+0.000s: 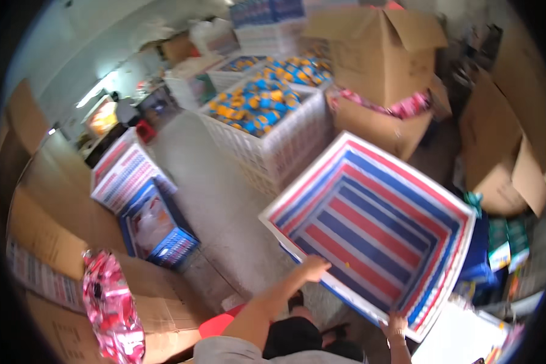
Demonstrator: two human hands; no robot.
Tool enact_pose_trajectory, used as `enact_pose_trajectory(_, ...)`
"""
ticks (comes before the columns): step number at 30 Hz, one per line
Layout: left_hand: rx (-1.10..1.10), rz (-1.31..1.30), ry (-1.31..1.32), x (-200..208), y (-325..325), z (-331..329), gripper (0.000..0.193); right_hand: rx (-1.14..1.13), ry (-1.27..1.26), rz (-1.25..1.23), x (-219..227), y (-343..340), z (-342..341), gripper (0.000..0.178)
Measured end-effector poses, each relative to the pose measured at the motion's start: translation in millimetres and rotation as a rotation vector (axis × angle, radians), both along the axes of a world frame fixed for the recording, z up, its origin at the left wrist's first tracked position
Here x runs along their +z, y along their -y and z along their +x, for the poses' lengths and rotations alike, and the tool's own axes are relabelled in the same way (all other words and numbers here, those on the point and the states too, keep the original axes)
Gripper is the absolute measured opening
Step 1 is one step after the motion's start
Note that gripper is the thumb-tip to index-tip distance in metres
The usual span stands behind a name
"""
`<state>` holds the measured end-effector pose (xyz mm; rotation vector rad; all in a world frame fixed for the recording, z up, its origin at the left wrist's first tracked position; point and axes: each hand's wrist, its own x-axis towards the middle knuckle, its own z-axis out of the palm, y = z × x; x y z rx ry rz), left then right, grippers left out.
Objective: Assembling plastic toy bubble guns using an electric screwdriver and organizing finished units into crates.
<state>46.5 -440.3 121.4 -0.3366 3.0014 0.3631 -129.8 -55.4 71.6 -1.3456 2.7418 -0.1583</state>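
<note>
A large square crate (370,239), lined with red, white and blue striped sheeting, hangs tilted in front of me. Its white rim is gripped by my left hand (314,267) on the near left side. My right hand (395,326) holds the same rim at the near right corner. One tiny orange speck lies on the striped bottom; otherwise the inside shows only the lining. Fingers of both hands curl over the edge, and their undersides are hidden.
Ahead stands a white slatted crate (297,133) heaped with blue-and-orange packets. Cardboard boxes (382,57) are stacked beside it, another (497,145) at right. On the left are a blue basket (173,242), a striped-lined crate (124,182) and pink packaging (112,306) on cardboard. A white surface (467,333) is near right.
</note>
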Motion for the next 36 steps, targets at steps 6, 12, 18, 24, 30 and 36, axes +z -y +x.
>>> enact_pose_trajectory(6, -0.149, 0.0, 0.077, 2, 95, 22, 0.025, -0.129, 0.005, 0.197, 21, 80, 25, 0.037)
enact_pose_trajectory(12, -0.072, -0.05, 0.187, -2, 84, 22, 0.016, -0.04, -0.081, 0.245, 34, 73, 28, 0.033)
enact_pose_trajectory(18, -0.022, -0.059, 0.102, -7, 67, 42, 0.017, 0.032, -0.139, 0.138, 35, 58, 32, 0.032)
enact_pose_trajectory(24, 0.0, -0.049, 0.094, -6, 23, 78, 0.018, 0.123, -0.111, 0.178, 40, 37, 28, 0.036)
enact_pose_trajectory(30, 0.131, -0.027, 0.177, -6, -35, 123, 0.03, 0.348, -0.165, 0.196, 28, 12, 17, 0.028)
enact_pose_trajectory(36, 0.205, -0.074, 0.26, -35, -106, 175, 0.024, 0.552, -0.02, 0.159, 29, -4, -2, 0.027)
